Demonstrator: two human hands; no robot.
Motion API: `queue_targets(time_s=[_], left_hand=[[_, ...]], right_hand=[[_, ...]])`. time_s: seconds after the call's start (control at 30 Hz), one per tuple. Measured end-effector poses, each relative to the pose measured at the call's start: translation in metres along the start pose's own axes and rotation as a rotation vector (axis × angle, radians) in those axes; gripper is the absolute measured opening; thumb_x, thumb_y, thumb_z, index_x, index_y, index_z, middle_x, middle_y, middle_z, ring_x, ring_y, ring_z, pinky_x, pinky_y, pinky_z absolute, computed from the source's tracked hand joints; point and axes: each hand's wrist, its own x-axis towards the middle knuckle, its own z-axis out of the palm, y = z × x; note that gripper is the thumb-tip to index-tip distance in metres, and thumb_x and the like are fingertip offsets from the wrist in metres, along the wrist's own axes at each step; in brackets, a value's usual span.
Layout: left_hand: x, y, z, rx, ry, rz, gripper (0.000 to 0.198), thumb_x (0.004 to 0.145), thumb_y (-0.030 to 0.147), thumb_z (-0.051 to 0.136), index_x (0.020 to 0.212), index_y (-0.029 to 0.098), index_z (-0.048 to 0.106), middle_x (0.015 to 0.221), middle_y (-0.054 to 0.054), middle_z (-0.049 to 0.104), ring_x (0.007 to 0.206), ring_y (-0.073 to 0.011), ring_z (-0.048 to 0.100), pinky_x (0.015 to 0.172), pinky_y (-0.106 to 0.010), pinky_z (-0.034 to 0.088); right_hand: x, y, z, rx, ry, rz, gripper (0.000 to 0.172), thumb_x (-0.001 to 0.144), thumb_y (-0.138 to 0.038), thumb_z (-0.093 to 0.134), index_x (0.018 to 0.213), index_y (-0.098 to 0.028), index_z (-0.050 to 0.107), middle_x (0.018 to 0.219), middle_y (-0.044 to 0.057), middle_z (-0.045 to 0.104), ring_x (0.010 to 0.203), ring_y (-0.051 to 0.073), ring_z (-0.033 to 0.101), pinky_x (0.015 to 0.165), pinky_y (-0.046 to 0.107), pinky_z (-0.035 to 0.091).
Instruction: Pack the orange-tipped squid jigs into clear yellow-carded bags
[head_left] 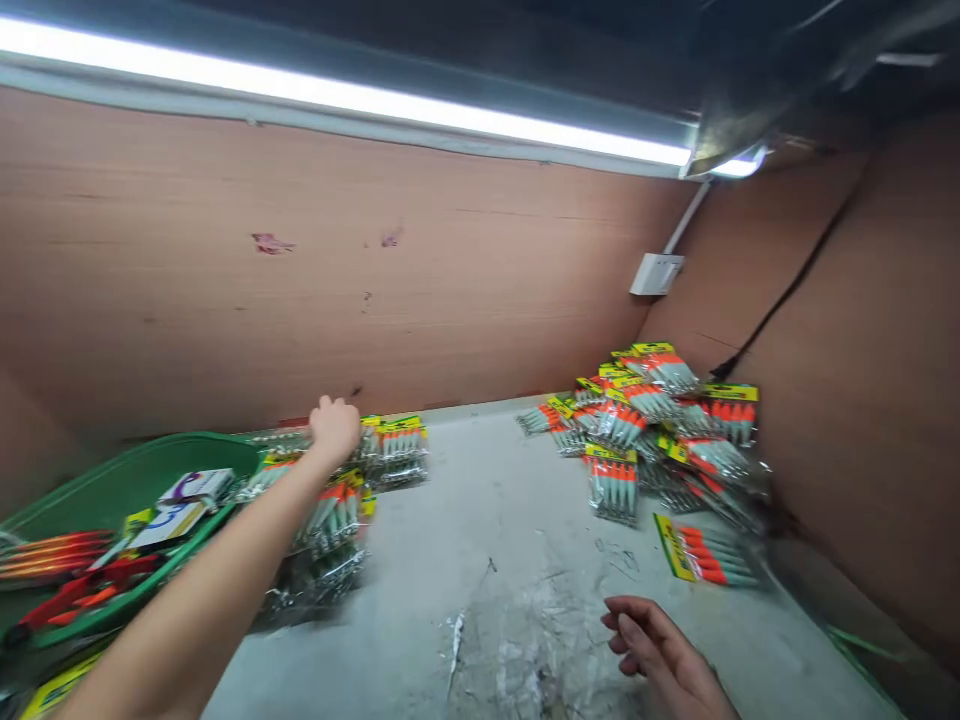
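Observation:
My left hand (pixel 335 430) reaches to the back left, curled over a stack of clear packets (pixel 330 515). Its fingertips are hidden, so I cannot make out what they hold. These packets have yellow header cards and hold orange-tipped, pale green sticks. Beside that hand lies another bundle of the same packets (pixel 401 450). At the front right, my right hand (pixel 664 655) is above the table, its fingers loosely bent and apart, with nothing seen in them. The nearest thing to it is a single packet (pixel 705 552) lying flat.
A larger heap of packets (pixel 645 400) lies at the back right. To the left stands a green basket (pixel 142 472) with small boxes, red-handled scissors and orange sticks. Wooden walls enclose the worn table (pixel 480 520). A lamp tube (pixel 360 97) hangs low overhead.

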Motion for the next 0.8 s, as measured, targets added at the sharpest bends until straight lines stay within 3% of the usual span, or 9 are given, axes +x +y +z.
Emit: queue_targets(time_s=[0.07,0.13,0.23,0.33,0.43,0.5,0.63,0.73,0.8], left_hand=[[-0.001,-0.003,-0.006,0.095,-0.028,0.073,0.028,0.087,0.036,0.055,0.098,0.011,0.063,0.110,-0.012,0.065,0.107,-0.0254,0.058,0.092,-0.050,0.046],[-0.004,-0.005,-0.012,0.158,-0.014,0.190,0.044,0.089,0.041,0.046,0.089,0.002,0.065,0.101,-0.018,0.067,0.109,-0.0361,0.056,0.088,-0.054,0.044],[-0.023,-0.002,-0.015,0.211,0.054,0.371,0.051,0.091,0.042,0.034,0.102,0.002,0.064,0.109,-0.020,0.065,0.115,-0.0411,0.050,0.091,-0.056,0.041],[-0.065,0.004,-0.006,0.219,0.215,0.724,0.053,0.090,0.042,0.030,0.110,0.005,0.061,0.111,-0.019,0.065,0.112,-0.0364,0.053,0.093,-0.054,0.041],[-0.118,0.004,0.012,0.071,0.284,1.019,0.047,0.089,0.048,0.035,0.103,0.014,0.065,0.104,-0.014,0.069,0.106,-0.0307,0.058,0.093,-0.050,0.045],[-0.149,0.000,0.026,-0.052,0.174,1.063,0.040,0.087,0.049,0.040,0.100,0.021,0.066,0.102,-0.009,0.070,0.101,-0.0274,0.062,0.087,-0.043,0.051],[-0.183,-0.001,0.051,-0.192,-0.148,0.923,0.034,0.086,0.047,0.043,0.098,0.025,0.066,0.101,-0.006,0.071,0.093,-0.0237,0.067,0.078,-0.037,0.055],[-0.192,0.012,0.062,-0.275,-0.369,0.838,0.032,0.086,0.042,0.042,0.097,0.023,0.066,0.099,-0.007,0.072,0.092,-0.0228,0.067,0.081,-0.036,0.053],[-0.196,0.021,0.066,-0.336,-0.451,0.819,0.029,0.085,0.038,0.043,0.096,0.023,0.065,0.100,-0.007,0.071,0.094,-0.0229,0.066,0.085,-0.036,0.051]], right_hand=[[0.012,-0.003,-0.024,-0.244,0.104,-0.160,0.043,0.081,-0.058,0.046,0.092,-0.020,0.063,0.090,0.008,0.064,0.081,0.021,0.062,0.070,0.031,0.053],[0.033,-0.003,-0.058,-0.532,0.220,-0.259,0.033,0.082,-0.047,0.047,0.090,-0.019,0.063,0.096,0.010,0.061,0.087,0.022,0.061,0.076,0.034,0.052],[0.066,0.005,-0.109,-0.676,0.294,-0.234,0.022,0.066,-0.024,0.056,0.085,-0.016,0.064,0.101,0.015,0.060,0.101,0.031,0.056,0.090,0.045,0.045],[0.088,0.016,-0.136,-0.689,0.249,-0.225,0.039,0.050,-0.009,0.054,0.087,-0.016,0.066,0.112,0.016,0.060,0.114,0.033,0.050,0.099,0.047,0.037],[0.095,0.025,-0.144,-0.655,0.207,-0.247,0.040,0.050,-0.007,0.052,0.085,-0.017,0.066,0.106,0.013,0.064,0.108,0.029,0.054,0.099,0.042,0.037],[0.094,0.027,-0.146,-0.603,0.213,-0.261,0.030,0.055,-0.010,0.053,0.082,-0.019,0.065,0.092,0.010,0.066,0.097,0.026,0.058,0.094,0.040,0.040],[0.101,0.022,-0.144,-0.415,0.258,-0.226,0.013,0.076,-0.023,0.054,0.086,-0.017,0.062,0.080,0.004,0.064,0.081,0.020,0.059,0.079,0.036,0.047],[0.123,0.014,-0.120,-0.228,0.198,-0.154,0.023,0.090,-0.034,0.052,0.096,-0.014,0.060,0.087,0.003,0.063,0.077,0.015,0.061,0.072,0.033,0.051],[0.140,0.008,-0.096,-0.112,0.151,-0.110,0.027,0.091,-0.038,0.053,0.101,-0.013,0.059,0.093,0.003,0.063,0.078,0.013,0.062,0.071,0.032,0.052]])
